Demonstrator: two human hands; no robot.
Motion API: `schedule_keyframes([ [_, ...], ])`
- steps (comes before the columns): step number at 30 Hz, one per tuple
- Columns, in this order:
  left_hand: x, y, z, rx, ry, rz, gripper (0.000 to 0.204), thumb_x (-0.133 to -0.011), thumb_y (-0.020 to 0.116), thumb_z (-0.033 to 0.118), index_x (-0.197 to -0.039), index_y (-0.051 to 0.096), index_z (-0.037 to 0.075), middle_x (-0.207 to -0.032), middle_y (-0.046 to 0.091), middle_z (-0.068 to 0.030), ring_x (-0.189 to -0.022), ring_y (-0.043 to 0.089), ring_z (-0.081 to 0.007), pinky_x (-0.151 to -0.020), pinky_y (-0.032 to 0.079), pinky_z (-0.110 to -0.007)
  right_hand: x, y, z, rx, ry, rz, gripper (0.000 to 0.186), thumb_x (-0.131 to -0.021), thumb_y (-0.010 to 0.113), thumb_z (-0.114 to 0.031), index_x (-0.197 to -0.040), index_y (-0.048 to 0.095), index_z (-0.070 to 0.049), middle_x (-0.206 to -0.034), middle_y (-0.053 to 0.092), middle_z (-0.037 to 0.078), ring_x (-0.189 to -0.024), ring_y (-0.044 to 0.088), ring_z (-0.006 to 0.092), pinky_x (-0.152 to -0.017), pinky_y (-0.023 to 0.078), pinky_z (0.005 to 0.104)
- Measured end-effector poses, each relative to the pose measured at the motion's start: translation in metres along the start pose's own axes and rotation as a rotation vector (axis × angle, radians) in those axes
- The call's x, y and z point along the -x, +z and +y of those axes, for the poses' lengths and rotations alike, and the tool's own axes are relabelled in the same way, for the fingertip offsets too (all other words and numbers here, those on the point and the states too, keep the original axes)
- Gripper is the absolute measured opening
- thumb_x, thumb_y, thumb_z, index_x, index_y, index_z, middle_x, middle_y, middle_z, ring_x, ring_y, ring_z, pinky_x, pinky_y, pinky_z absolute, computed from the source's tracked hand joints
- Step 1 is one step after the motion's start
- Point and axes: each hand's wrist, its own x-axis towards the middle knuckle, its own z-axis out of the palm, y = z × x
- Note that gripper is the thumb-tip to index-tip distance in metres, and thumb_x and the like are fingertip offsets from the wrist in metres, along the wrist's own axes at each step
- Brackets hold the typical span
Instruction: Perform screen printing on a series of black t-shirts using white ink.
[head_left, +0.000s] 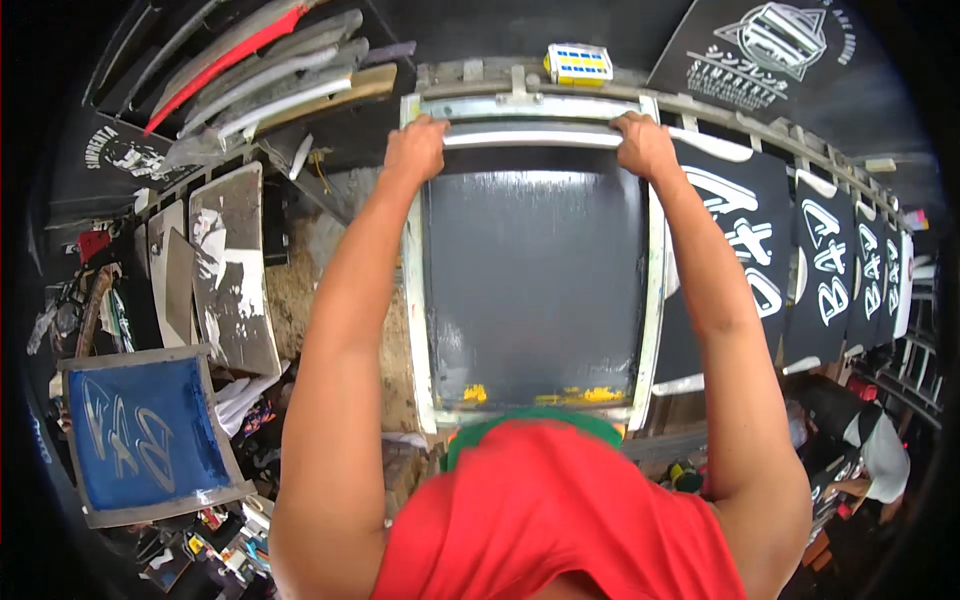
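Both of my hands hold a long squeegee (530, 138) with a pale bar, across the top of a screen printing frame (420, 300). My left hand (415, 150) is closed round its left end, and my right hand (645, 148) grips the right end. Below the bar, between my arms, lies the screen's dark grey surface (530, 280), with streaks along its top and yellow smears near its lower edge.
Printed black shirts (820, 250) on boards line the right. Worn boards (225, 270) and a blue screen (140, 430) stand left, squeegees (250, 60) above them. A small yellow-white box (578, 63) sits behind the frame. Another person (880, 460) is at lower right.
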Motion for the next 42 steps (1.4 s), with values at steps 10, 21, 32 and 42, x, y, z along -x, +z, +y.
schedule_keyframes([
  [10, 0.350, 0.023, 0.099, 0.082, -0.030, -0.219, 0.049, -0.070, 0.073, 0.011, -0.118, 0.068, 0.018, -0.109, 0.064, -0.0058, -0.101, 0.065, -0.0250, -0.095, 0.038, -0.052, 0.357, 0.012, -0.075, -0.098, -0.024, -0.279, 0.057, -0.060, 0.073, -0.008, -0.116, 0.070, -0.015, -0.127, 0.067, 0.008, -0.113, 0.063, 0.0276, -0.096, 0.044, 0.0490],
  [21, 0.089, -0.021, 0.029, -0.024, 0.005, -0.110, 0.027, -0.079, 0.066, 0.007, -0.105, 0.072, 0.014, -0.103, 0.071, -0.0112, -0.100, 0.068, -0.0321, -0.086, 0.044, -0.053, 0.106, -0.023, -0.015, -0.040, 0.007, -0.173, 0.039, -0.075, 0.065, -0.017, -0.113, 0.074, -0.015, -0.103, 0.075, 0.016, -0.099, 0.072, 0.0317, -0.089, 0.049, 0.0496],
  [32, 0.082, 0.000, 0.029, 0.029, -0.006, -0.045, 0.036, -0.076, 0.066, 0.005, -0.110, 0.071, 0.016, -0.108, 0.068, -0.0061, -0.109, 0.064, -0.0282, -0.091, 0.045, -0.050, 0.107, 0.008, 0.000, -0.103, -0.035, 0.003, 0.039, -0.072, 0.064, -0.007, -0.109, 0.075, -0.015, -0.109, 0.071, 0.007, -0.107, 0.065, 0.0289, -0.091, 0.047, 0.0457],
  [42, 0.387, 0.034, 0.102, 0.209, 0.028, -0.247, 0.044, -0.075, 0.068, 0.004, -0.118, 0.068, 0.015, -0.119, 0.061, -0.0074, -0.118, 0.056, -0.0303, -0.098, 0.042, -0.049, 0.424, 0.019, -0.079, -0.264, -0.038, -0.089, 0.058, -0.059, 0.067, 0.002, -0.116, 0.065, -0.009, -0.127, 0.062, 0.015, -0.120, 0.054, 0.0380, -0.102, 0.042, 0.0505],
])
